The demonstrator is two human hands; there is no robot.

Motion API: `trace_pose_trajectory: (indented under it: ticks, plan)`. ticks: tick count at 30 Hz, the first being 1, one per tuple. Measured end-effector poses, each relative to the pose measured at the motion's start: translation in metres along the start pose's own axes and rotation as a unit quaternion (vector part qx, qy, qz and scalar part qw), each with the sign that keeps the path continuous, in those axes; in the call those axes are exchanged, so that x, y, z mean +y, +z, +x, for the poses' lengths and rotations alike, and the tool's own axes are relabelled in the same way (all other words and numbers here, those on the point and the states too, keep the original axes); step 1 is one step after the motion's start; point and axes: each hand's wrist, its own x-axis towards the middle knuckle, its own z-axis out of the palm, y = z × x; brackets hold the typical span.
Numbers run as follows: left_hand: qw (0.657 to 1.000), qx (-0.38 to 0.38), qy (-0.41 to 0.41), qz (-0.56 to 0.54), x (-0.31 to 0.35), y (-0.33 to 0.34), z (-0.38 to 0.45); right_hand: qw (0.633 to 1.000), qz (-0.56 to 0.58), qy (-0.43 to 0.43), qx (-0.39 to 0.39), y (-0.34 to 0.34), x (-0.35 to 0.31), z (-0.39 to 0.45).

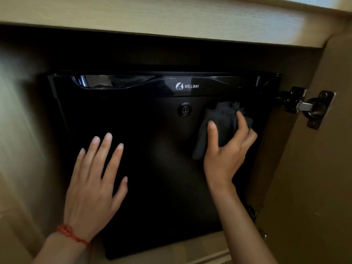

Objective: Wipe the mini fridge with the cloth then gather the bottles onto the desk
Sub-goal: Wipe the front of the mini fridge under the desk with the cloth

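A black mini fridge (156, 168) with a WELLWAY logo and a round keyhole sits shut inside a wooden cabinet. My right hand (226, 149) presses a dark grey cloth (222, 121) against the door's upper right, just right of the keyhole. My left hand (95, 180) lies flat on the door's lower left, fingers spread, holding nothing. A red string bracelet circles my left wrist. No bottles are in view.
The desk edge (171, 21) overhangs the fridge. The open cabinet door (314, 178) stands at the right with a metal hinge (304, 105). The cabinet's left wall (22, 130) is close to the fridge. The cabinet floor (200, 246) shows below.
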Motion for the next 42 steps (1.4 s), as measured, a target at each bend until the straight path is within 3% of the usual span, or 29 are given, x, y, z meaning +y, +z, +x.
trace_pose_trajectory:
  ticks: [10,15,21,28,36,42]
  plan:
    - [1.000,0.012,0.003,0.010,0.001,0.005,-0.005,0.997,-0.043,-0.024,-0.060,-0.011,0.043,-0.070]
    - [1.000,-0.001,0.000,-0.002,0.002,0.004,-0.011,0.996,-0.050,-0.028,-0.066,-0.016,0.040,-0.059]
    - [0.999,-0.024,0.018,0.018,0.000,0.010,-0.027,0.998,-0.041,-0.017,-0.046,-0.014,0.035,-0.023]
    - [0.999,-0.033,0.025,0.030,-0.005,0.011,-0.034,0.999,0.015,0.049,0.007,0.003,0.015,-0.050]
    - [0.999,-0.042,0.013,0.028,-0.010,0.007,-0.038,0.992,-0.008,-0.113,-0.048,0.032,-0.039,-0.101]
    - [0.999,-0.046,-0.001,0.016,-0.005,0.007,-0.037,0.979,-0.013,-0.189,-0.080,0.026,-0.026,-0.086]
